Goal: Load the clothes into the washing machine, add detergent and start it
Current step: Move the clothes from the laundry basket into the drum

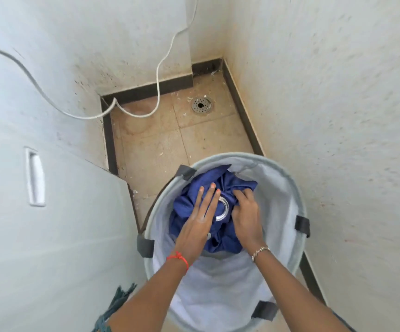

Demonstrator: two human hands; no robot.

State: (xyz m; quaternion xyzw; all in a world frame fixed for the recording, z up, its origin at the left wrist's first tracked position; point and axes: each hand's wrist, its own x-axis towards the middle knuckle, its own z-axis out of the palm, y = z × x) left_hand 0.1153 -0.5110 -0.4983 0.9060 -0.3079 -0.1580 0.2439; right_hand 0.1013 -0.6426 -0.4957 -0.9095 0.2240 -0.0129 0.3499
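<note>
The blue clothes point(194, 207) lie bunched in the laundry basket point(290, 188), left hand point(200, 215) flat with fingers spread, right hand point(245, 212) gripping a fold; unloading looks underway, and next comes lifting them to the washing machine point(50, 212).

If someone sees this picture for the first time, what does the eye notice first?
First, the blue cloth bundled in the pale laundry basket at lower centre, with the left hand flat on it and the right hand gripping a fold. Then the white washing machine at left and the floor drain in the far corner.
</note>
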